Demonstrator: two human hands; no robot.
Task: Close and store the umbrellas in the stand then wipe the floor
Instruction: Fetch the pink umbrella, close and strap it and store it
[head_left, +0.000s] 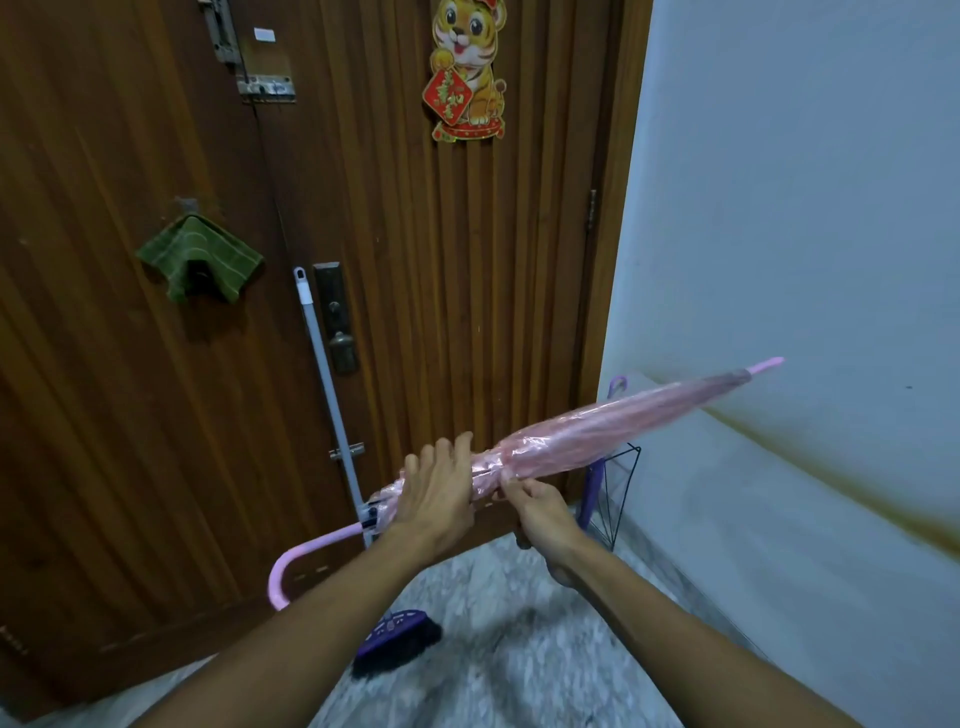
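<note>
— Two bare forearms reach in from the bottom edge. What are the hands doing?

— Left hand (435, 493) wraps over the folded pink translucent plastic umbrella (597, 439), fingers curled across the bunched canopy near its lower end. Right hand (537, 506) sits just beside it, fingertips pinching something small at the canopy's fold; it looks like the strap, but I cannot tell.

— Where does the umbrella lie?

— Held in the air, slanting up to the right, its pink tip near the pale wall (805, 208), its curved pink handle (291, 566) low on the left before the brown wooden door (467, 286).

— And the stand?

— Black wire stand (621, 493) in the corner below the canopy, with a purple umbrella (597, 478) upright in it.

— Anything else?

— Grey-handled broom (332, 405) leaning on the door, its purple head with black bristles (397, 642) on the speckled marble floor (519, 649); a green cloth (200, 257) hangs on the door.
</note>
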